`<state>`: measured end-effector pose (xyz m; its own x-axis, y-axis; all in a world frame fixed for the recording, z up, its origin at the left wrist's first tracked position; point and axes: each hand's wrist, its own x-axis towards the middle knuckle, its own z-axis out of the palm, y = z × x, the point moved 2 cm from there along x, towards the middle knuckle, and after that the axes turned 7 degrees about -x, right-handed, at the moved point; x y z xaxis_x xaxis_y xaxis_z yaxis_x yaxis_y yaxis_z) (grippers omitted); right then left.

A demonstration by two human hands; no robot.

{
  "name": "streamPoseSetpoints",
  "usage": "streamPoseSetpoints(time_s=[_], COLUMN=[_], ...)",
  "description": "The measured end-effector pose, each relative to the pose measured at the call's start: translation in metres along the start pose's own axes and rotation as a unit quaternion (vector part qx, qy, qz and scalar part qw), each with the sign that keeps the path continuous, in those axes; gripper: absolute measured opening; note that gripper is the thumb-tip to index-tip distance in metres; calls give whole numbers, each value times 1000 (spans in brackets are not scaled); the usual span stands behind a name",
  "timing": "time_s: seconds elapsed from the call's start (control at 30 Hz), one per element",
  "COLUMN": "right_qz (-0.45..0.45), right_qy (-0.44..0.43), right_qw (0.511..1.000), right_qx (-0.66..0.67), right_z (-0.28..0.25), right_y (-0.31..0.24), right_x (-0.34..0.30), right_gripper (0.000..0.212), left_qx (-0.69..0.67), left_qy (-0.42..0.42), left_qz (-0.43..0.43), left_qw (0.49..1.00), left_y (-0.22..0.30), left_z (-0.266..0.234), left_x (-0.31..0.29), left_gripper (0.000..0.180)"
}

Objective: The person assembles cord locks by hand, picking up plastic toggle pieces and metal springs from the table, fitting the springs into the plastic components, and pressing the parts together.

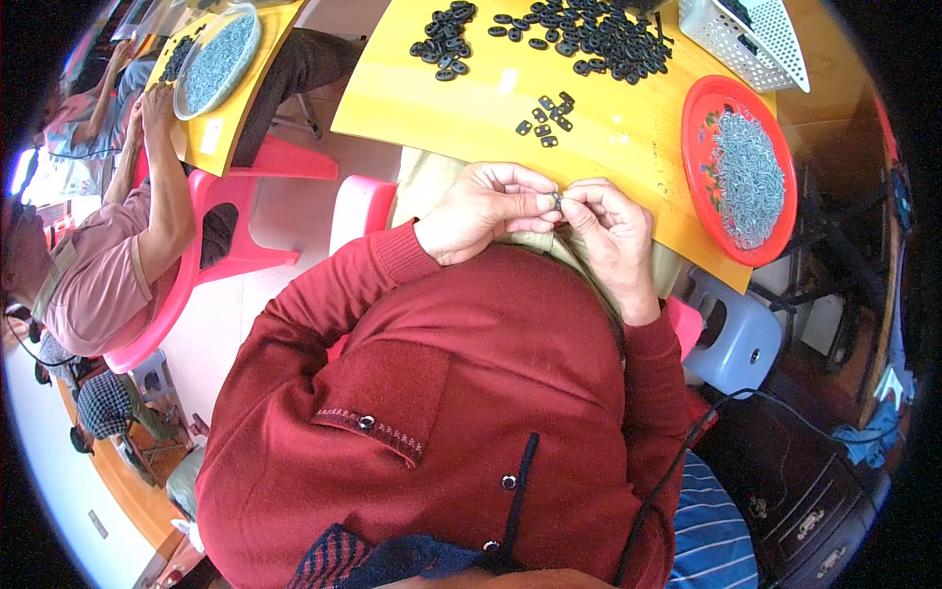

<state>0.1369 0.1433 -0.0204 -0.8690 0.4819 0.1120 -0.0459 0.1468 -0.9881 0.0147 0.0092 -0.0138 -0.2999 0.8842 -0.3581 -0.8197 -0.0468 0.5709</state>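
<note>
Just off the near edge of the yellow table, my left hand (483, 210) pinches a small dark piece (557, 201) between thumb and fingers. The fingertips of my right hand (616, 234) close on the same piece from the other side. It looks like the black two-holed oval pieces, but fingers cover most of it. Ahead of my hands lies a small group of black two-holed pieces (549, 119). Farther back is a big heap of such black pieces (613, 34), with a smaller pile (444, 41) to its left. A red plate (694, 162) heaped with small silvery metal parts (751, 177) stands at the right.
A white perforated basket (760, 51) sits at the far right of the yellow table (412, 108). Left of me, a co-worker (118, 245) sits at another table with a tray of metal parts (218, 64). A blue stool (734, 339) and a black cable (677, 452) are at my right.
</note>
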Motion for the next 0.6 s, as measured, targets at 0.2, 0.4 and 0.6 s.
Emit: streamPoseSetpoints(time_s=[0.2,0.4,0.6], right_qz=[-16,-3,12], right_qy=[6,-11,-9], right_qw=[1000,999,1000], right_qx=[-23,37,20], right_z=[0,2,-1], right_y=[2,-2,-5], right_x=[1,1,2], right_gripper=[6,7,8], left_qx=[15,63,45], left_qy=[18,31,32], left_qz=[11,24,28], left_qw=[1000,997,998], left_y=[-1,-1,-1], left_z=[2,3,6], left_x=[1,-1,-2], left_gripper=[16,16,18])
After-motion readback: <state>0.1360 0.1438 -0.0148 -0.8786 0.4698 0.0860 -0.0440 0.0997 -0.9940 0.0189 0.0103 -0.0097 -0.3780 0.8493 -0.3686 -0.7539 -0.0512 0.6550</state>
